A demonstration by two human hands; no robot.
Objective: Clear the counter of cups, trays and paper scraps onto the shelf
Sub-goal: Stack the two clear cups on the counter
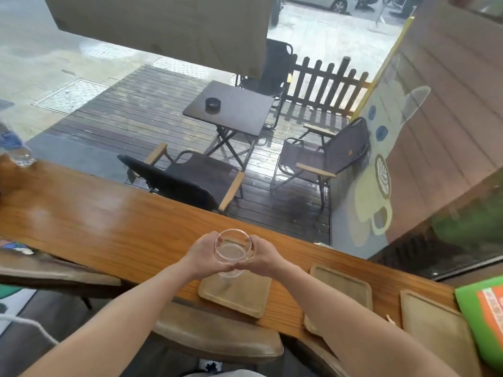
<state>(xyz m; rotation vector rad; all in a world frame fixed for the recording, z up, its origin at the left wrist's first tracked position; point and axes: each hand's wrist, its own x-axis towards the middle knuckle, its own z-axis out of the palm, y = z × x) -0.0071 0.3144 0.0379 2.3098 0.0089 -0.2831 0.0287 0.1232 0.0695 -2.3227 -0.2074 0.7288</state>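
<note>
A clear glass cup [232,250] is held above a small wooden tray [246,295] on the long wooden counter [109,224]. My left hand [202,257] wraps its left side and my right hand [265,257] wraps its right side, fingertips meeting under it. Two more wooden trays lie to the right: one [343,287] partly hidden by my right forearm, another [432,325] near the counter's right end. No shelf is in view.
A green and orange package [484,314] lies at the far right. A plastic bottle [19,151] stands at the counter's far left. Padded stool seats [217,333] sit below the counter. Beyond the window are a deck, a folding table and chairs.
</note>
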